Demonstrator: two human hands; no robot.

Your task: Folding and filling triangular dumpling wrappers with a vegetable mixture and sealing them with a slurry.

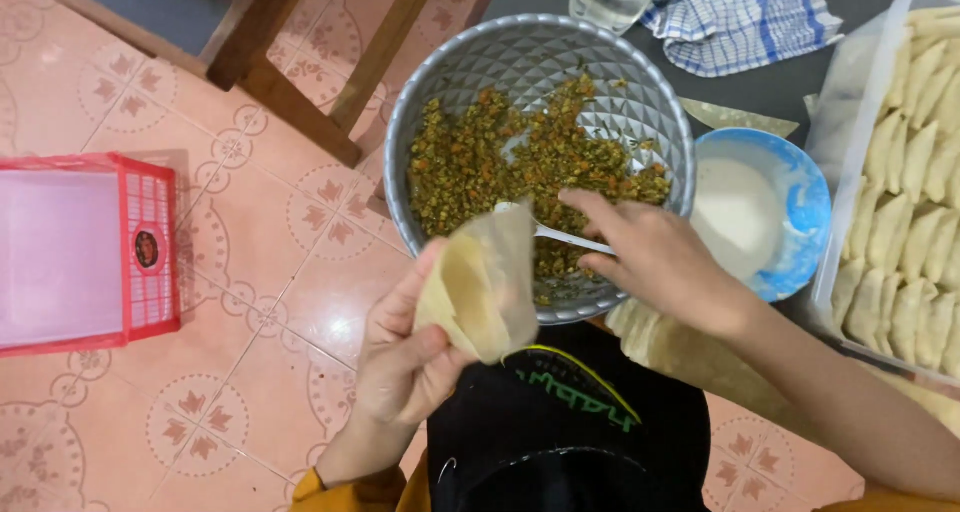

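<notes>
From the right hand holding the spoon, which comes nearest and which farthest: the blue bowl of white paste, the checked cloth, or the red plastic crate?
1. Blue bowl, just right of the right hand.
2. Checked cloth, up at the top edge, right of the grey filling bowl.
3. Red crate, far left on the tiled floor.

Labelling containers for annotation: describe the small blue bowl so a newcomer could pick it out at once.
Start at the large faceted silver metal bowl of green-orange chopped filling in the middle of the view. Right beside its right rim, partly behind the person's right hand, sits the small round blue bowl. It alone holds a smooth white paste, unlike the clear plastic tray of folded pastries further right.
</notes>
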